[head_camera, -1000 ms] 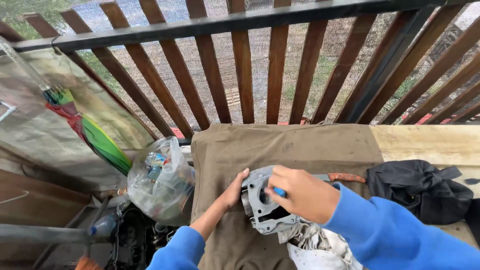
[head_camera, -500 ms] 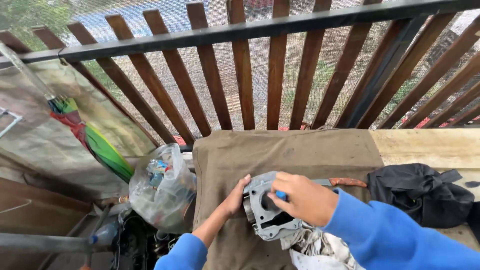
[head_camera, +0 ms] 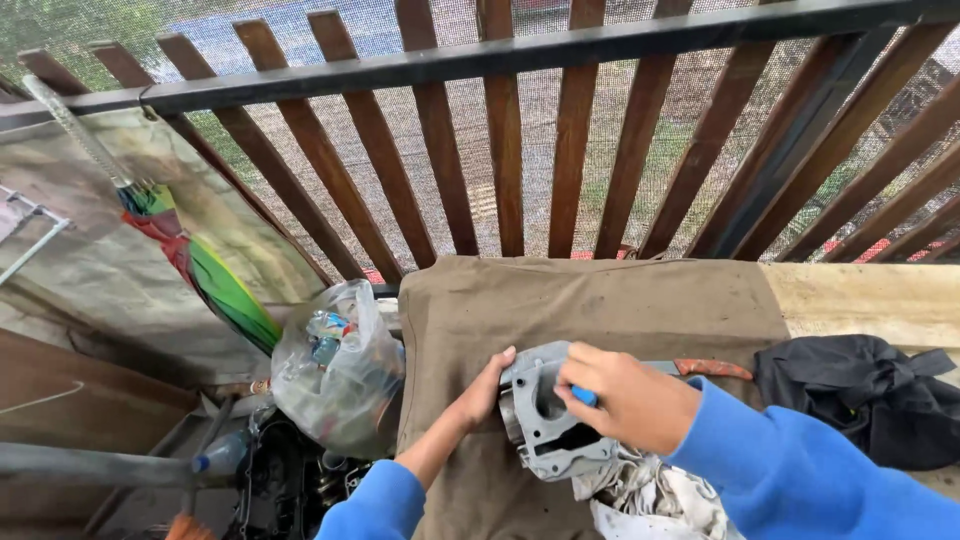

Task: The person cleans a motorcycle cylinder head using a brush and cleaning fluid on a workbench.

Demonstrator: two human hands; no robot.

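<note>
- Pinching a small blue-handled tool point(head_camera: 586, 396), the right hand point(head_camera: 630, 398) is keeping its grip curled tight, thumb and fingers pressed round the handle, and pointing the working end into the bore of the grey metal engine part point(head_camera: 545, 420).
- Left hand point(head_camera: 485, 392) is lying with fingers spread flat against the near-left wall of that casting, bracing it rather than clasping it; nothing is being held inside that palm.
- Engine part is sitting on a crumpled pale rag point(head_camera: 650, 490), which is lying on the brown cloth point(head_camera: 590, 305) covering the desk, toward its near edge.
- Judging by the grime on the rag, the work on the bore is looking under way rather than finished; how much of the inside remains to be done is hidden from this angle.
- Both forearms, in blue sleeves, are reaching in from below, the right one crossing over the rag with the wrist bent down, the left one coming in straighter from the lower left.
- Beyond the right hand, a wooden-handled tool point(head_camera: 712, 368) is lying on the cloth, and a black bag point(head_camera: 870, 395) is slumping at the right.
- A clear plastic bag point(head_camera: 335, 370) of oddments is hanging off the desk's left side, near a folded umbrella point(head_camera: 215, 285) and the slatted railing point(head_camera: 500, 150).
</note>
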